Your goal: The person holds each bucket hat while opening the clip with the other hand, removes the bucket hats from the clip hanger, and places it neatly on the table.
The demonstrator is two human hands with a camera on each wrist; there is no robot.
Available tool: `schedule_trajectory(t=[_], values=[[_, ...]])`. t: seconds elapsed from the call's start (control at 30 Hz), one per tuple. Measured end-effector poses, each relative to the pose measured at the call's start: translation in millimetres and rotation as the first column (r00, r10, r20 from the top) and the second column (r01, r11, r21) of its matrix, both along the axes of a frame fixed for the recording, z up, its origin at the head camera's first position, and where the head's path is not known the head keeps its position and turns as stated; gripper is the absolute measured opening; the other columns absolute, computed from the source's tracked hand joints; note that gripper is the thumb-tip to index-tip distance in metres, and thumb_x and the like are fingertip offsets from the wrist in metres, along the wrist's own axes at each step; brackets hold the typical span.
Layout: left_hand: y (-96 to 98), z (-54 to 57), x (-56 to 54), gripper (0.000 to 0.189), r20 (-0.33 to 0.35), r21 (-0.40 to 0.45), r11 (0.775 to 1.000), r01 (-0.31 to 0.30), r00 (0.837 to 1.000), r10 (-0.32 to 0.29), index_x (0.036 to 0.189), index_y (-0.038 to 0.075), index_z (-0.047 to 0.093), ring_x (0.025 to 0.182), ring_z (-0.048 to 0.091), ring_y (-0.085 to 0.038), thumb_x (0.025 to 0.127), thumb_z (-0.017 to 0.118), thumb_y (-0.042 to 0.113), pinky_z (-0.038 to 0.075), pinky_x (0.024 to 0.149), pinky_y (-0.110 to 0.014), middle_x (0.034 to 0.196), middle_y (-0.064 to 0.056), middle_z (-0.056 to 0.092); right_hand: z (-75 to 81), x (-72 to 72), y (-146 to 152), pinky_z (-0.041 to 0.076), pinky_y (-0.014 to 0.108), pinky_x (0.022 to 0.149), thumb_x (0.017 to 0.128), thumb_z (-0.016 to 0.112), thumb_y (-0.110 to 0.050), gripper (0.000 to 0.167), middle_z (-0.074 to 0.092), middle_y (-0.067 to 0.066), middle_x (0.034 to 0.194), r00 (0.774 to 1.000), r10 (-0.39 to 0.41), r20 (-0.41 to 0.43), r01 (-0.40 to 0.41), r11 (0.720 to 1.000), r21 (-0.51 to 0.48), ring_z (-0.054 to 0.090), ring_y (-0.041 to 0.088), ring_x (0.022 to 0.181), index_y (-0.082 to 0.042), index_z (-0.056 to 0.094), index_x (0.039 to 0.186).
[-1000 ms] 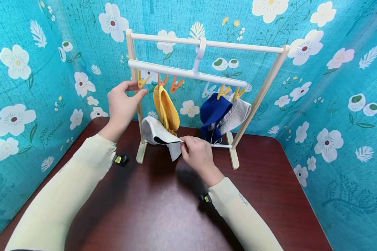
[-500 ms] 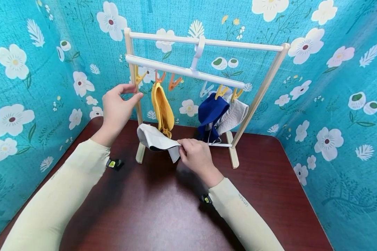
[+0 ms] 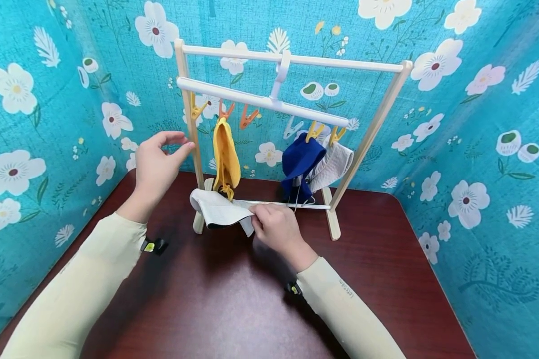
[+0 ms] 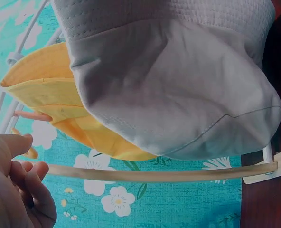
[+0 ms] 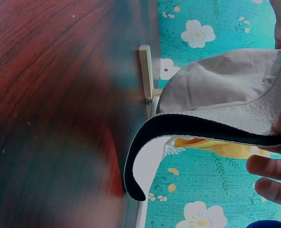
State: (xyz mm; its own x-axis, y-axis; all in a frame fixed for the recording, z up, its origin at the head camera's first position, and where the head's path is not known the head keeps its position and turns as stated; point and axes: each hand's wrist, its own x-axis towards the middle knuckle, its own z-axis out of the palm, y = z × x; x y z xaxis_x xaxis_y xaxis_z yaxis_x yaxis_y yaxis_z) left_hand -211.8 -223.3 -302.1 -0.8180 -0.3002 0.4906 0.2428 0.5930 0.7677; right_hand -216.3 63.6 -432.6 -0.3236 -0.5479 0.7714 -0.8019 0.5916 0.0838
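Observation:
My right hand (image 3: 278,227) pinches the brim edge of a light grey bucket hat (image 3: 219,207), which is held low in front of the rack's left foot. A dark underside shows along its brim (image 5: 169,124) in the right wrist view. Beside the rack's left post, my left hand (image 3: 157,162) holds nothing, with thumb and fingers bent and apart. A yellow clothespin (image 3: 196,107) with no hat on it hangs above that hand. Just right of it, a yellow bucket hat (image 3: 226,154) with a cord hangs from an orange clothespin (image 3: 225,109).
A wooden rack (image 3: 377,124) stands on the dark red table (image 3: 233,299), carrying a white hanger bar (image 3: 242,97). Toward its right end hang a blue hat (image 3: 301,157) and a whitish hat (image 3: 334,164) from yellow clothespins. Floral cloth (image 3: 471,149) surrounds the table.
My left hand has come away from the yellow clothespin and moved down and left. The grey hat has sunk slightly, with my right hand still on its brim. The hanging yellow hat has turned.

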Motion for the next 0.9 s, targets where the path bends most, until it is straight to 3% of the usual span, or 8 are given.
schedule_trajectory(t=[0.1, 0.3, 0.77, 0.9], values=[[-3.6, -4.6, 4.7, 0.043, 0.014, -0.017, 1.000, -0.012, 1.000, 0.012, 0.123, 0.016, 0.074, 0.098, 0.062, -0.012, 0.092, 0.075, 0.046, 0.046, 0.065, -0.022, 0.117, -0.002, 0.075, -2.0, 1.5, -1, 0.058, 0.033, 0.064, 0.086, 0.068, -0.012, 0.014, 0.076, -0.003, 0.088, 1.000, 0.014, -0.014, -0.014, 1.000, 0.014, 0.073, 0.015, 0.075, -0.012, 0.071, 0.100], [-8.9, -14.9, 10.1, 0.046, 0.035, -0.051, 0.999, 0.009, 0.999, -0.007, 0.123, 0.018, 0.075, 0.067, 0.052, -0.021, 0.092, 0.072, 0.053, 0.040, 0.050, -0.027, 0.114, -0.001, 0.076, -6.3, 4.1, -2, 0.057, 0.033, 0.062, 0.085, 0.072, -0.014, 0.015, 0.076, -0.002, 0.088, 0.999, 0.034, -0.033, -0.032, 0.998, 0.059, 0.071, 0.016, 0.072, -0.013, 0.072, 0.100], [-9.2, -34.3, 20.5, 0.042, 0.061, -0.071, 0.994, 0.086, 0.995, -0.082, 0.119, 0.017, 0.075, 0.067, 0.055, -0.023, 0.092, 0.073, 0.050, 0.041, 0.051, -0.026, 0.110, -0.002, 0.076, -12.8, 9.8, -1, 0.057, 0.031, 0.065, 0.084, 0.073, -0.013, 0.018, 0.075, -0.003, 0.086, 0.993, 0.114, -0.034, -0.108, 0.984, 0.143, 0.072, 0.013, 0.075, -0.013, 0.074, 0.101], [-9.5, -38.3, 22.9, 0.040, 0.084, -0.085, 0.991, 0.105, 0.992, -0.098, 0.119, 0.016, 0.075, 0.075, 0.056, -0.018, 0.093, 0.074, 0.047, 0.042, 0.057, -0.025, 0.109, -0.002, 0.076, -14.4, 11.3, -1, 0.057, 0.031, 0.065, 0.083, 0.074, -0.013, 0.019, 0.075, -0.005, 0.087, 0.989, 0.148, -0.030, -0.140, 0.974, 0.179, 0.072, 0.013, 0.075, -0.013, 0.074, 0.102]])
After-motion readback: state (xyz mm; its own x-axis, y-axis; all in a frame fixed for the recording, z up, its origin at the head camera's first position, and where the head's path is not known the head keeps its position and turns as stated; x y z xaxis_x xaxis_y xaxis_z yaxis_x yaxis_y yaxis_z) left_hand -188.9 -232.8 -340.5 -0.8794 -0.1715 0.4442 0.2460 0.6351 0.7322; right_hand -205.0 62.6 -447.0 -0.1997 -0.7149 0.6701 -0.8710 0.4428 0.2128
